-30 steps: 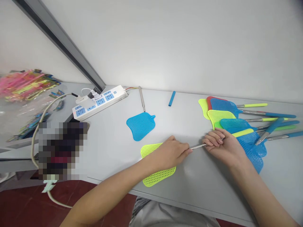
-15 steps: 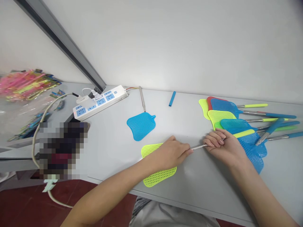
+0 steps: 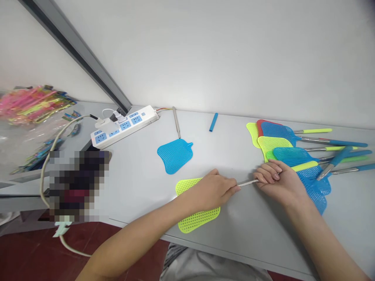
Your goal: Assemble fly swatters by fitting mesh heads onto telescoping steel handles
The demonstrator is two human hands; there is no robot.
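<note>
A yellow-green fly swatter [image 3: 199, 221] lies across the front of the table, its perforated head at the left. My left hand [image 3: 218, 189] is closed around its neck, covering the joint between head and metal rod. Farther along the rod, my right hand [image 3: 271, 177] wraps the shaft, palm turned up, with the yellow-green grip sticking out beyond it. Behind my left hand lie a loose blue swatter head [image 3: 175, 156], a separate metal rod [image 3: 176, 121] and a blue grip sleeve [image 3: 213, 122].
Several swatters in blue, yellow-green and red form a pile [image 3: 281, 134] at the right, partly behind my right hand. A white power strip [image 3: 125, 127] with plugs and a cable stands at the left. Plastic-bagged items [image 3: 35, 105] lie beyond the grey frame post [image 3: 79, 54].
The held swatter and both hands have shifted very slightly to the right in view. Both grips stay the same.
</note>
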